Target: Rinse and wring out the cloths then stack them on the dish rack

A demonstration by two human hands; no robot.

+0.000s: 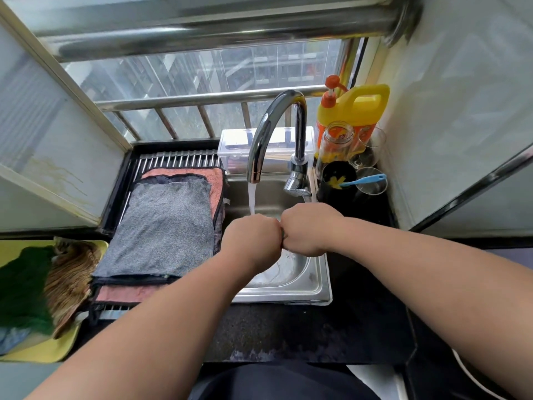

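Wringing pose over sink [317,287]: left hand [251,238] and right hand [308,229] both curled into tight fists, knuckles touching, backs facing up. Only thin sliver of green cloth [283,234] shows between fists; rest hidden inside grip. Faucet [268,131] runs, water stream [251,197] falls just behind left hand. On dish rack [173,158], left of sink, grey cloth [167,226] lies flat on top of pink cloth [213,174]. Further left, yellow tray [34,353] holds crumpled cloths [57,281], green and brown.

The tap [261,140] arches over the sink [288,293] at the back, and glasses [372,180] crowd the right corner. Cloths [167,226] cover most of the rack [178,158]; the front surface [288,333] lies open.
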